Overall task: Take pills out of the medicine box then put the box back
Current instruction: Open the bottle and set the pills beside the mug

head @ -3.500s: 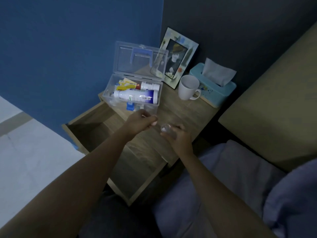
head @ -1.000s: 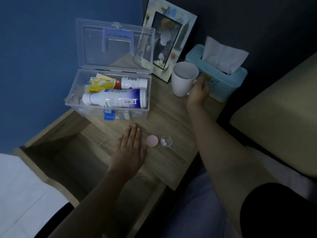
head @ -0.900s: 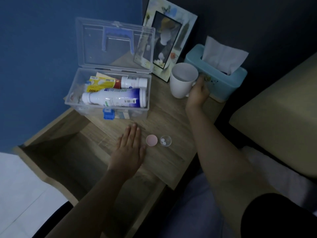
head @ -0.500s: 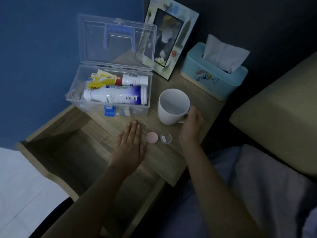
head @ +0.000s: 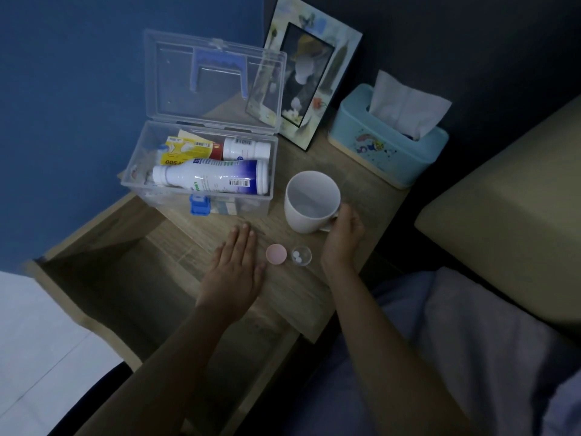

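The clear plastic medicine box (head: 135,180) stands open on the wooden bedside table (head: 358,196), its lid upright with a blue handle. Inside lie a large white bottle (head: 210,177), a smaller white bottle (head: 245,149) and a yellow packet (head: 185,149). In front of the box sit a pink cap (head: 276,253) and a small clear cup (head: 301,255) holding two white pills. My left hand (head: 234,269) rests flat on the table, just left of the cap. My right hand (head: 341,239) grips the handle of a white mug (head: 311,201) standing right of the box.
A drawer (head: 103,278) hangs open below the table at the left. A picture frame (head: 311,86) leans against the dark wall, and a light blue tissue box (head: 386,143) stands at the back right. A bed (head: 503,196) lies at the right.
My right hand took the mug by the tissue box and brought it forward, down beside the medicine box. My left hand stayed flat on the table.
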The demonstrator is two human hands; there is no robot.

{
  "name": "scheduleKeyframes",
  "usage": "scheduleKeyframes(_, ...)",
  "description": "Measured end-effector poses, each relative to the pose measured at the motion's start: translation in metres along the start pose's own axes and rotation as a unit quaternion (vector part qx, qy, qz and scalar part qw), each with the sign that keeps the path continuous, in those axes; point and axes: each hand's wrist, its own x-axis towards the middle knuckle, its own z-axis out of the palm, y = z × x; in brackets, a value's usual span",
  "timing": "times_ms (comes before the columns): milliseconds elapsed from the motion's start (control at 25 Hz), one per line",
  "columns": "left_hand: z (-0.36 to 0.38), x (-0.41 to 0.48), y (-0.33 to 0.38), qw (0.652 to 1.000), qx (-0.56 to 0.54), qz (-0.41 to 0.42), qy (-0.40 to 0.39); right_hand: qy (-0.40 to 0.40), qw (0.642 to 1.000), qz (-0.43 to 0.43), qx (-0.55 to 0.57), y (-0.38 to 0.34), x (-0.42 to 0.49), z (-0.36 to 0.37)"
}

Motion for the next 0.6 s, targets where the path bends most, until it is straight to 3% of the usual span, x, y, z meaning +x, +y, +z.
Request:
scheduleKeyframes(280,-0.004,0.0,0.0,1.0,0.004,-0.004,-0.021,0.021,0.992,-0.037,-0.116,-0.006,-0.006,-0.008)
scheduleKeyframes(400,-0.013,0.001,0.003,0.998,0.0,-0.002,-0.062,0.072,0.98,-0.065,-0.173,-0.023,-0.003,-0.015)
scheduleKeyframes(520,-0.039,-0.001,0.003,0.996,-0.038,-0.005,-0.075,0.076,0.96,-0.169,-0.21,-0.058,0.003,-0.011)
scheduleKeyframes(600,-0.064,-0.004,-0.003,0.998,-0.061,0.016,0.003,0.04,0.936,-0.257,-0.237,-0.084,0.009,0.003)
